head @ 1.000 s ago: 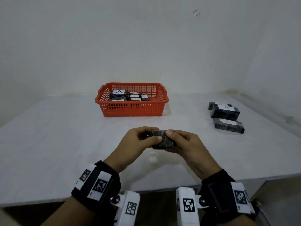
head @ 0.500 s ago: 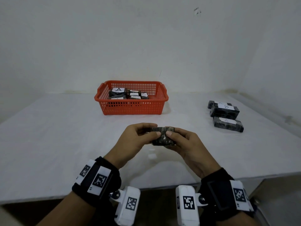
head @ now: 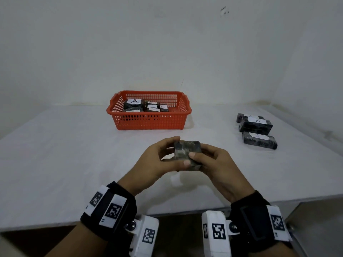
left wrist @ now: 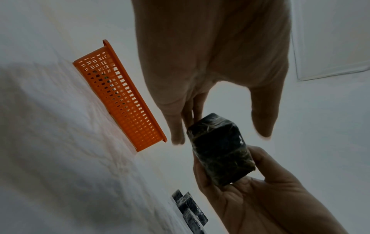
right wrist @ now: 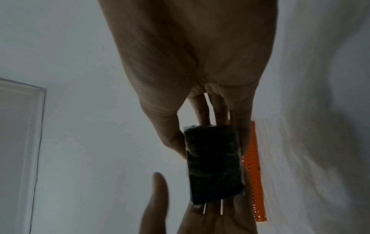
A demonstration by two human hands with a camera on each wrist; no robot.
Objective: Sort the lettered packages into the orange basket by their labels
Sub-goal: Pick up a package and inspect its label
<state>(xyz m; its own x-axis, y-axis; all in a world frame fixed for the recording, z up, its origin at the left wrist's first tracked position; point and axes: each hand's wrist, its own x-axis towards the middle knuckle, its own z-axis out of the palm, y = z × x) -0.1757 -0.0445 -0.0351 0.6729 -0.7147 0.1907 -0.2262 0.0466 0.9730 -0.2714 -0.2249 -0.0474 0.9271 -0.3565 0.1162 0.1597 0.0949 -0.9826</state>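
Observation:
Both hands hold one dark wrapped package (head: 187, 154) above the table's near middle; no label shows on it. My right hand (head: 201, 154) pinches it between thumb and fingers (right wrist: 243, 142). My left hand (head: 181, 151) curls its fingers round the package's left end, and in the wrist views its thumb (left wrist: 262, 120) stands a little off the package (left wrist: 218, 147). The orange basket (head: 148, 123) stands beyond, holding several labelled packages, one marked A (head: 133, 103). Three more packages lie at the right, the middle one marked B (head: 255, 126) and the nearest A (head: 259, 141).
The white table (head: 74, 164) meets walls at the back and right. Its front edge (head: 55, 226) runs just behind my wrists. Bare tabletop lies between my hands and the basket, and to the left of it.
The package has been turned between my hands, so a broader face now shows. Both hands stayed near the same spot. The basket and the loose packages have not moved.

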